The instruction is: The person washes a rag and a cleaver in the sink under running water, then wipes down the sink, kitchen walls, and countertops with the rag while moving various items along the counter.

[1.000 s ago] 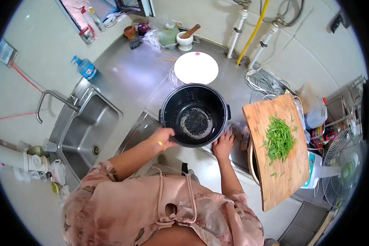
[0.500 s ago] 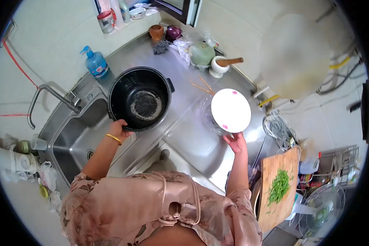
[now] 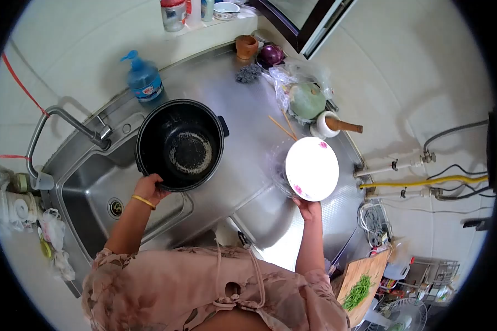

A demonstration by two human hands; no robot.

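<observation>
A black pot (image 3: 189, 151) with a pale, worn patch on its inner bottom is over the sink's right edge, tilted slightly. My left hand (image 3: 151, 189) is closed on its near rim, a gold bangle at the wrist. On the steel counter to the right, a white plate (image 3: 313, 168) with pink flowers lies over something wrapped in clear plastic. My right hand (image 3: 307, 208) is at the plate's near edge, its fingers partly hidden beneath it. Two wooden chopsticks (image 3: 283, 128) lie behind the plate.
The steel sink (image 3: 94, 190) and faucet (image 3: 72, 124) are at left, a blue soap bottle (image 3: 144, 80) behind. Along the back stand a clay cup (image 3: 247, 47), a purple onion (image 3: 271, 54), a green melon (image 3: 307, 101) and a mortar (image 3: 327, 124). Chopped greens (image 3: 358, 292) lie on a cutting board (image 3: 371, 274).
The pot has moved left from the counter's middle to the sink's edge in my left hand. My right hand has gone from the counter's front edge to the plate. The view has turned.
</observation>
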